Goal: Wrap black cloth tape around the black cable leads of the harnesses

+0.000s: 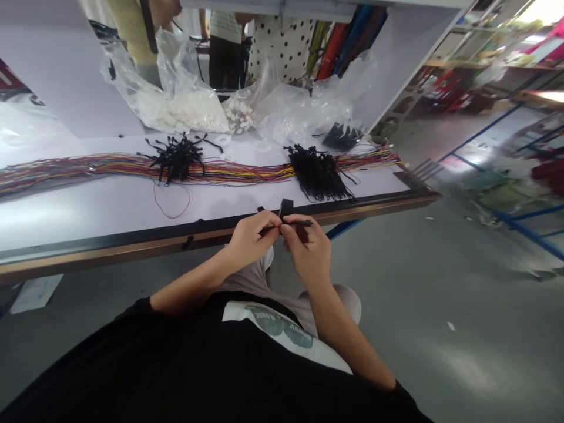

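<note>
Just over the table's front edge, my left hand point(252, 236) and my right hand point(309, 249) meet fingertip to fingertip. Both are closed in a pinch on a short, thin black cable point(305, 223), whose end pokes out past my right fingers. A wide, flat black piece that looks like tape point(286, 207) rises between the hands; my fingers hide where it joins the cable. Beyond my right hand lies a dense bundle of short black cables point(319, 173). A looser pile of black cables point(177, 158) lies farther left.
Long coloured wires point(247, 173) run along the white table point(110, 205), under both black piles. Clear bags of small white parts point(183, 111) stand at the back. Other people show through the opening behind. Blue metal frames point(524, 232) stand on the right.
</note>
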A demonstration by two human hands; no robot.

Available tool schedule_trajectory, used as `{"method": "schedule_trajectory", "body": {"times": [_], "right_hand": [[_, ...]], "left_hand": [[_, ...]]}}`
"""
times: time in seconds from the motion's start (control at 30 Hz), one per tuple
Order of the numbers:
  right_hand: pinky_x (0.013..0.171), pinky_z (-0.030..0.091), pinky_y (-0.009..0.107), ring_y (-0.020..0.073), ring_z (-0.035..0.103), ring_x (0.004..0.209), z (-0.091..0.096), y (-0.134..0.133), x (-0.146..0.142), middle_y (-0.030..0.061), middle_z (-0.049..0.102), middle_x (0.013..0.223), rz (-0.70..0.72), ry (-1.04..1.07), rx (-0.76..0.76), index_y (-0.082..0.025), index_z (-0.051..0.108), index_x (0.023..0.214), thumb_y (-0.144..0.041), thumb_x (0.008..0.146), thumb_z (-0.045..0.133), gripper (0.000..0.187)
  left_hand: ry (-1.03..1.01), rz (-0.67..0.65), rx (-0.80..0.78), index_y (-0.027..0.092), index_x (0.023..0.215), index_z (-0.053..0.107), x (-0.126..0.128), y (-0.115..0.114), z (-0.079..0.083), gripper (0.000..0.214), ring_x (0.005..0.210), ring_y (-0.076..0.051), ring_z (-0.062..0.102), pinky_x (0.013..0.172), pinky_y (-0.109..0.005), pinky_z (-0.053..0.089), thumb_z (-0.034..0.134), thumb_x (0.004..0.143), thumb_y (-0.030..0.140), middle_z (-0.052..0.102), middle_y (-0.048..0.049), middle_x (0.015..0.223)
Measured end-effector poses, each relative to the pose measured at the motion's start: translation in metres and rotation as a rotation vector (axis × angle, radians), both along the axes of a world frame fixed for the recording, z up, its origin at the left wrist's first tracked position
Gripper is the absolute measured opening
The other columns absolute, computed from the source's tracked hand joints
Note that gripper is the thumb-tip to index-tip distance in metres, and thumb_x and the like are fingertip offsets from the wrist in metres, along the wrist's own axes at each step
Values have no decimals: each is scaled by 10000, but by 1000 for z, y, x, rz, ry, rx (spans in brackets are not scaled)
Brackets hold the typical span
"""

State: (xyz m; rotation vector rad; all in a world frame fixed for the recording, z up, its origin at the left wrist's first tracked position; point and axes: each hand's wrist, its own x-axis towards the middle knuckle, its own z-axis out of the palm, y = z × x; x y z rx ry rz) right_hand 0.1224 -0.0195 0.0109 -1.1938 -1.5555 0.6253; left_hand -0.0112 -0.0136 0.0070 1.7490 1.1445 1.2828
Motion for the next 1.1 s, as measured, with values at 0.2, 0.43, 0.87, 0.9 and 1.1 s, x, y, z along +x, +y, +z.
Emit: {"method": "schedule_trajectory", "body": {"times": [0.2, 0.43, 0.87, 0.9, 1.1], "right_hand": [[672, 503, 272, 153, 652, 758, -3, 7, 5, 36, 697, 816, -74, -227, 391, -220, 617, 781, -255, 821, 537, 97], [640, 505, 285, 163, 664, 679, -1, 0, 0, 16, 711, 727, -2, -25, 112, -218, 626, 717, -304, 759, 617, 97], [525, 407, 239, 99, 516, 508, 13, -1, 9, -50, 569, 540, 28, 118, -135, -196, 578, 626, -320, 701, 642, 159], [487, 391, 233, 93, 487, 464, 11, 0, 7, -63, 532, 505, 56, 150, -160, -201, 565, 647, -338, 715, 626, 165], [553, 469, 277, 141, 592, 541, 1, 4, 6, -22, 624, 651, 29, 4, -115, -218, 543, 777, -378, 748, 587, 168]], "left_hand": [[-430, -87, -300, 173, 907, 473, 3, -3, 3, 299, 598, -72, 520, 554, -196, 404, 648, 674, 242, 552, 29, 712], [-608, -276, -501, 169, 707, 463, -4, 5, 8, 455, 456, -65, 413, 405, -202, 286, 601, 653, 600, 434, 31, 565], [144, -37, 115, 183, 822, 553, -14, 4, 3, 121, 772, -124, 538, 676, -238, 461, 588, 781, 291, 567, -20, 843], [141, -7, 125, 182, 788, 556, -10, 5, 2, 51, 745, -117, 546, 673, -232, 458, 572, 782, 230, 580, -8, 795], [7, 53, 142, 181, 705, 565, 2, -1, -2, 79, 729, -113, 583, 720, -249, 468, 557, 745, 115, 619, 2, 722]]}}
